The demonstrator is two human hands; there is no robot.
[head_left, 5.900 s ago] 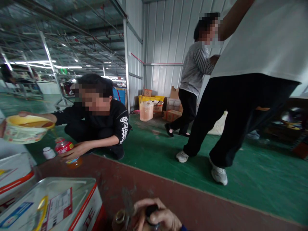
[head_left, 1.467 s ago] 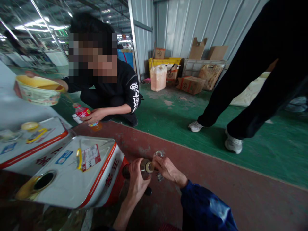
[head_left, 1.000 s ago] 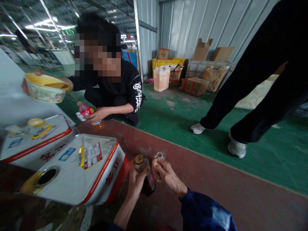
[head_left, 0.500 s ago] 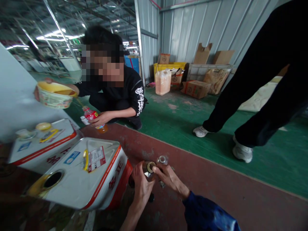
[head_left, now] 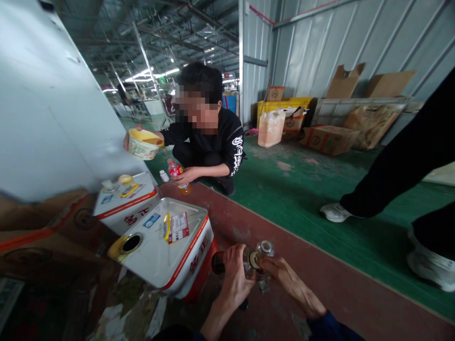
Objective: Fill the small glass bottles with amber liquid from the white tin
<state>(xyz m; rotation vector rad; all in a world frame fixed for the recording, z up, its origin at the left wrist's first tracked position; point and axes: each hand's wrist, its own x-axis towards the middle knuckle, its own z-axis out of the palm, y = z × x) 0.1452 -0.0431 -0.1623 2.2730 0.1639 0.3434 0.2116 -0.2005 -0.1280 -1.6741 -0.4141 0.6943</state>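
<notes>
My left hand point(head_left: 236, 272) is wrapped round a glass bottle point(head_left: 250, 261) lying tilted, its dark end point(head_left: 217, 263) to the left and its pale-rimmed mouth to the right. The fingers of my right hand point(head_left: 286, 279) are pressed together at that mouth; whether they pinch something small there is hidden. Just beyond those fingers stands a second clear glass bottle point(head_left: 266, 247) with an uncovered mouth, partly covered by my right hand. To the left of my hands is a white and red metal can point(head_left: 156, 255) with an uncovered round hole point(head_left: 131, 243) in its top.
A second can point(head_left: 122, 203) stands behind the first. A crouching person point(head_left: 209, 142) tips a yellow-lined tub point(head_left: 144, 144) over a red-labelled plastic bottle point(head_left: 175, 169). Another person's legs point(head_left: 387, 180) are at right. Cardboard boxes point(head_left: 330, 139) and a plastic jug point(head_left: 271, 128) line the wall.
The view has swung left, so everything sits farther right in the picture. My left hand still grips the bottle and my right fingers stay at its mouth. The crouching person still pours.
</notes>
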